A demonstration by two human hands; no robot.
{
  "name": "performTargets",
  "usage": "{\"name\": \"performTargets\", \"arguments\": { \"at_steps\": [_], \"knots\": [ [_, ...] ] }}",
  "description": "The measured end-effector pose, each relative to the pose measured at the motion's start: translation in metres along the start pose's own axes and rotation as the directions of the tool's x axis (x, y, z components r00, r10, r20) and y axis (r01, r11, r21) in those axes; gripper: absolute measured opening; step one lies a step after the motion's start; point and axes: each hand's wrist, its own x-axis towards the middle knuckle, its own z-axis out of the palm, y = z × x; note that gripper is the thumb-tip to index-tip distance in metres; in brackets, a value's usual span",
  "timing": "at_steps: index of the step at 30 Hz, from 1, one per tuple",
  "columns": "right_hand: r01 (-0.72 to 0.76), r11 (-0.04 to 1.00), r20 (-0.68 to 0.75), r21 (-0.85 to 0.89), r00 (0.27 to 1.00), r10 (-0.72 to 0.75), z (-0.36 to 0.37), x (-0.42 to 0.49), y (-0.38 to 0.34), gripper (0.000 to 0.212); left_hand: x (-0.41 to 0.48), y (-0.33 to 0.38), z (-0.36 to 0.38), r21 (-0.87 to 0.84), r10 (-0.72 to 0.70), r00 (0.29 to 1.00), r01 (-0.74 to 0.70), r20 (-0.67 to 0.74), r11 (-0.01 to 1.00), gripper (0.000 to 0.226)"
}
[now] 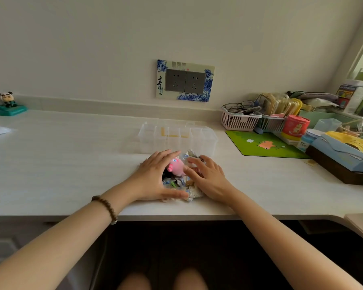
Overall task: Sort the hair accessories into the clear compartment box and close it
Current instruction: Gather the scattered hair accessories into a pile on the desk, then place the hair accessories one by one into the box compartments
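Note:
A heap of hair accessories (181,183) lies on the white desk (71,155) near its front edge, with a pink plush piece (176,166) on top. My left hand (155,178) cups the heap's left side, fingers spread, thumb along its near edge. My right hand (207,176) rests flat on the heap's right side, fingers spread. Neither hand grips any single piece. Just behind the heap stands the clear compartment box (176,137), lid open, with something yellow in its middle compartments.
A green mouse mat (264,145) lies to the right, with baskets (239,120), a red tin (295,126) and a blue-topped box (339,160) beyond. A panda figure (8,101) stands far left. A wall socket (184,80) is behind.

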Motion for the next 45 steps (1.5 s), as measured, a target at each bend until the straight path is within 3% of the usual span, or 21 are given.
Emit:
{"name": "performTargets", "arguments": {
  "at_steps": [5,11,16,20,23,25,28,32,35,39,42,45],
  "knots": [
    [0.019,0.998,0.031,0.058,0.999,-0.020,0.006,-0.007,-0.012,0.055,-0.012,-0.001,-0.002,-0.021,0.017,0.999,-0.017,-0.028,1.000,0.113],
    [-0.011,0.900,-0.048,0.435,0.998,0.035,-0.026,0.013,-0.004,0.057,-0.010,-0.009,-0.007,-0.030,0.028,0.999,-0.029,-0.037,0.999,0.114],
    [-0.249,0.927,0.122,0.281,0.967,0.223,-0.040,0.038,0.018,0.052,0.015,-0.002,-0.025,-0.212,-0.027,1.000,0.026,-0.005,0.977,0.120],
    [-0.231,0.930,0.123,0.287,0.971,0.203,-0.040,0.049,0.023,0.027,0.038,0.003,-0.024,-0.304,-0.108,0.991,0.128,0.082,0.944,0.095],
    [-0.179,0.920,0.137,0.349,0.981,0.139,-0.043,0.051,0.028,0.020,0.052,0.002,-0.024,-0.282,-0.108,0.981,0.150,0.159,0.948,0.119],
    [-0.124,0.914,0.139,0.387,0.987,0.075,-0.046,0.053,0.032,0.021,0.058,0.003,-0.024,-0.316,-0.078,0.989,0.113,0.122,0.942,0.108],
    [-0.045,0.902,0.075,0.430,0.997,0.014,-0.057,0.057,0.033,0.021,0.066,0.006,-0.028,-0.383,-0.008,0.999,-0.009,-0.044,0.924,0.073],
    [0.080,0.803,-0.139,0.590,0.990,0.004,-0.080,0.068,0.032,0.017,0.085,-0.006,-0.033,-0.341,0.009,0.962,-0.106,-0.274,0.934,0.055],
    [0.113,0.783,-0.289,0.612,0.953,0.088,-0.092,0.082,0.034,0.017,0.100,-0.017,-0.032,-0.136,0.039,0.939,-0.090,-0.341,0.987,0.065],
    [0.046,0.877,-0.408,0.478,0.896,0.176,-0.090,0.107,0.046,0.020,0.108,-0.030,-0.020,-0.014,0.033,0.952,-0.039,-0.303,0.999,0.076],
    [0.049,0.932,-0.436,0.358,0.892,0.121,-0.077,0.121,0.052,0.020,0.108,-0.035,-0.011,0.089,0.061,0.946,-0.034,-0.320,0.995,0.085],
    [0.110,0.957,-0.427,0.267,0.904,0.015,-0.066,0.123,0.054,0.021,0.108,-0.037,-0.013,0.052,0.074,0.943,-0.061,-0.325,0.997,0.087]
  ]
}}
